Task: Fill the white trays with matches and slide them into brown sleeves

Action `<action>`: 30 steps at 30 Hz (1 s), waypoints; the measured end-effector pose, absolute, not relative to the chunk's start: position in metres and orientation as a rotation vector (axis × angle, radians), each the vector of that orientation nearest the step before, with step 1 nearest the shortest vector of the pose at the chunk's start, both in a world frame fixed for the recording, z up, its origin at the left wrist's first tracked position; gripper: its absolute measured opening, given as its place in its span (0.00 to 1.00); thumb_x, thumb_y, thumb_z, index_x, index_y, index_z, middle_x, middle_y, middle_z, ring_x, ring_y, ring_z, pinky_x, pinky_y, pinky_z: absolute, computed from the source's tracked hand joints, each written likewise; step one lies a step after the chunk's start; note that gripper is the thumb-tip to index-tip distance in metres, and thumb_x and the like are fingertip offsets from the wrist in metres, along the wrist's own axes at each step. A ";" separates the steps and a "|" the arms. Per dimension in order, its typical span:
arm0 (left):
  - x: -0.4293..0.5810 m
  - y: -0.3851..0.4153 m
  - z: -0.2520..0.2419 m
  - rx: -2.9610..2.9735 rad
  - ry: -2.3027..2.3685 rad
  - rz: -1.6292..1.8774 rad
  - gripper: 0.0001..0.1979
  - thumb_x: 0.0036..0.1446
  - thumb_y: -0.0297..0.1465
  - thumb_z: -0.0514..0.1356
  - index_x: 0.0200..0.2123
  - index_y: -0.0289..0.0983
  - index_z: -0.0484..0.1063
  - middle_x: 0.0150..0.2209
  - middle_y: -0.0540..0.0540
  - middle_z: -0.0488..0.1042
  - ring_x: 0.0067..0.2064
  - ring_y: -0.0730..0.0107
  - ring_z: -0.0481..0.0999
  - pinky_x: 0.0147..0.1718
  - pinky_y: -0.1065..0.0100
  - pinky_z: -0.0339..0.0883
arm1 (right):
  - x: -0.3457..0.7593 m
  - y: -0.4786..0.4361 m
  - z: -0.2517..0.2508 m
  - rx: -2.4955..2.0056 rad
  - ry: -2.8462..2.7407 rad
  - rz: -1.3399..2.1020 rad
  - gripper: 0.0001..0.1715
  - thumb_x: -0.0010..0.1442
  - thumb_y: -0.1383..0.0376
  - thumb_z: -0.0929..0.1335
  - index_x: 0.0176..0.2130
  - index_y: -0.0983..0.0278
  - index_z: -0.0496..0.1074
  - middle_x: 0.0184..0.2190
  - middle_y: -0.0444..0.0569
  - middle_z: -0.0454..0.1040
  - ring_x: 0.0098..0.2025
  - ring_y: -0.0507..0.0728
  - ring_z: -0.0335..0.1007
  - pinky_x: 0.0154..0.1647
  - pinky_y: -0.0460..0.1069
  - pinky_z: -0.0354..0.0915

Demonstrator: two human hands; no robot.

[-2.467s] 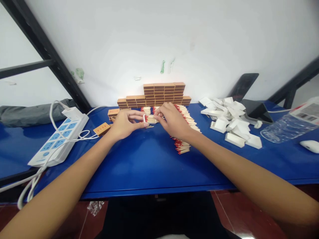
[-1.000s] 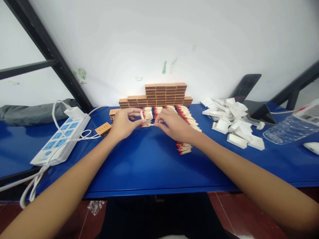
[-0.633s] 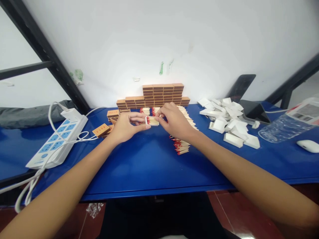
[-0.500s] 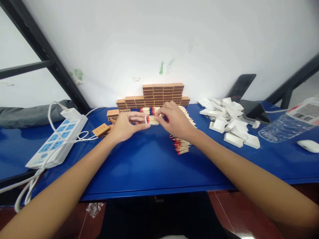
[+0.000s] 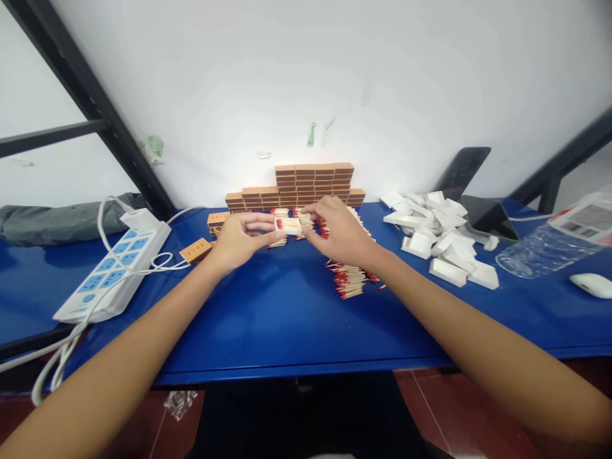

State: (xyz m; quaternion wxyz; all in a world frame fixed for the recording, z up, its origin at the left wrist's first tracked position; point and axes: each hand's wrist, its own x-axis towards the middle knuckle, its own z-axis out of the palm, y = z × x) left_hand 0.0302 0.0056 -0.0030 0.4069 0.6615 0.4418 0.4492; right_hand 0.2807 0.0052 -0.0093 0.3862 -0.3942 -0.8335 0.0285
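My left hand (image 5: pixel 239 239) pinches a small white matchbox tray (image 5: pixel 288 225) filled with red-tipped matches, held just above the blue table (image 5: pixel 287 312). My right hand (image 5: pixel 337 231) is closed at the tray's right end, fingers on the matches. Under and behind my right hand lies a long pile of loose red-tipped matches (image 5: pixel 349 280). A wall of stacked brown matchboxes (image 5: pixel 310 183) stands against the white wall behind.
A heap of empty white trays (image 5: pixel 442 239) lies to the right, with a plastic bag (image 5: pixel 549 248) and a white mouse (image 5: pixel 593 285) beyond. A white power strip (image 5: pixel 115 271) with cables and loose brown matchbox sleeves (image 5: pixel 197 250) lie to the left. A dark tablet (image 5: pixel 488 213) leans at the back right.
Both hands stay together at the tray, which has tilted and shifted slightly. My right fingers have kept working on the matches in it.
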 end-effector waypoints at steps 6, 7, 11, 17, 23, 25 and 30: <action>0.031 0.005 -0.008 1.618 1.026 1.040 0.33 0.43 0.44 0.81 0.50 0.33 0.84 0.46 0.36 0.87 0.47 0.52 0.87 0.50 0.55 0.81 | 0.284 0.001 -0.009 -0.976 -2.158 0.363 0.17 0.63 0.60 0.73 0.51 0.62 0.76 0.42 0.51 0.76 0.44 0.60 0.70 0.44 0.55 0.65; 0.031 0.004 -0.007 1.619 1.012 1.016 0.33 0.43 0.45 0.81 0.51 0.34 0.84 0.47 0.36 0.86 0.47 0.51 0.87 0.52 0.55 0.80 | 0.284 0.001 -0.009 -0.978 -2.142 0.384 0.17 0.64 0.57 0.74 0.50 0.62 0.76 0.42 0.51 0.76 0.43 0.60 0.70 0.43 0.54 0.65; 0.022 0.003 0.007 1.884 1.126 0.956 0.35 0.48 0.47 0.78 0.57 0.38 0.83 0.49 0.37 0.86 0.46 0.52 0.85 0.50 0.54 0.79 | 0.286 0.002 -0.007 -1.001 -2.114 0.382 0.16 0.62 0.54 0.76 0.43 0.61 0.77 0.40 0.49 0.78 0.38 0.58 0.70 0.41 0.53 0.64; -0.022 0.025 0.033 2.532 1.590 1.137 0.20 0.61 0.46 0.68 0.51 0.42 0.85 0.46 0.39 0.85 0.56 0.42 0.76 0.60 0.48 0.68 | 0.293 0.009 -0.002 -1.134 -2.009 0.138 0.14 0.62 0.56 0.76 0.41 0.61 0.75 0.39 0.51 0.78 0.41 0.61 0.70 0.43 0.56 0.65; -0.025 0.056 0.021 2.799 1.819 0.319 0.25 0.65 0.40 0.64 0.62 0.37 0.77 0.59 0.35 0.80 0.67 0.39 0.68 0.62 0.47 0.64 | 0.298 0.016 -0.005 -1.194 -2.022 -0.001 0.13 0.62 0.57 0.76 0.40 0.62 0.74 0.39 0.53 0.77 0.43 0.63 0.70 0.46 0.56 0.65; -0.021 0.061 0.018 2.800 1.898 0.191 0.25 0.66 0.38 0.63 0.63 0.36 0.76 0.61 0.35 0.79 0.68 0.40 0.67 0.62 0.47 0.62 | 0.299 0.017 -0.005 -1.201 -2.029 -0.018 0.13 0.62 0.57 0.75 0.40 0.62 0.73 0.40 0.53 0.77 0.44 0.64 0.70 0.46 0.57 0.65; -0.018 0.063 0.019 2.867 1.948 0.157 0.18 0.65 0.34 0.63 0.56 0.39 0.82 0.57 0.38 0.82 0.63 0.42 0.71 0.58 0.49 0.64 | 0.298 0.016 -0.004 -1.196 -2.026 -0.016 0.13 0.63 0.57 0.75 0.41 0.62 0.74 0.41 0.53 0.77 0.44 0.63 0.70 0.47 0.57 0.65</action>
